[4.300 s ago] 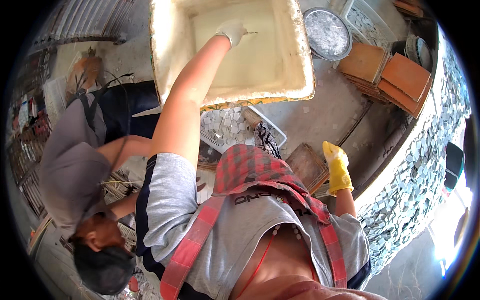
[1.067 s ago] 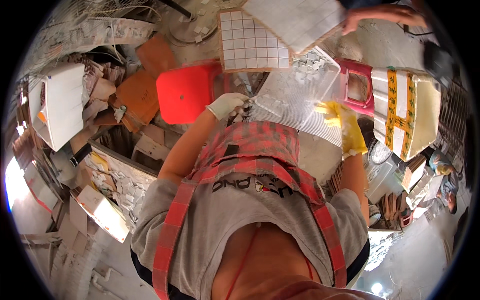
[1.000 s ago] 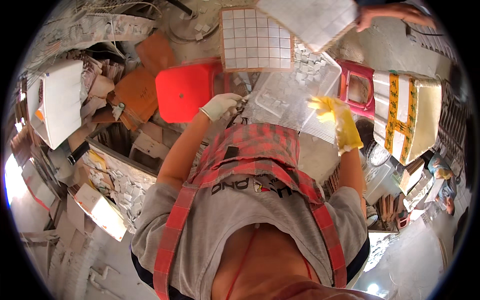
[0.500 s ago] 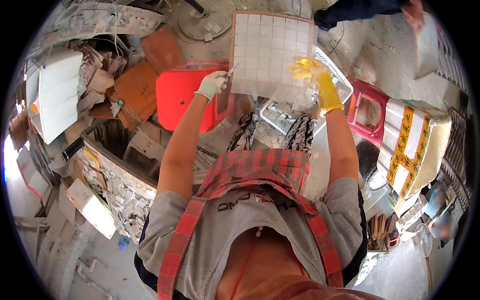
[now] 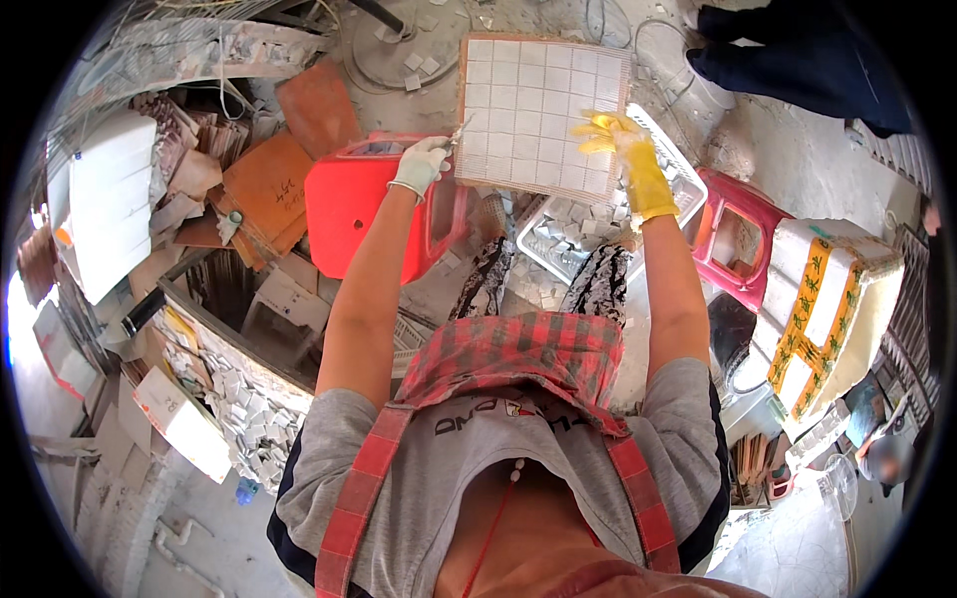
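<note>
Tiled board point(image 5: 543, 115) is sitting at upper centre of frame, lying up and between my hands, white tile grid showing. Outline is looking near square, so no clear long axis; it's leaning slightly, lower edge dropping toward the right. My left hand point(image 5: 424, 162), white glove, is gripping a thin item point(image 5: 460, 128), too small to name, just beside the board's left edge. My right hand point(image 5: 635, 159), yellow glove, is staying nearer: open, fingers spreading over the right edge, contact can't tell. Board's lower right is overlapping the white basket point(image 5: 533, 239) of tile pieces; red stool point(image 5: 344, 219) is standing left of centre.
</note>
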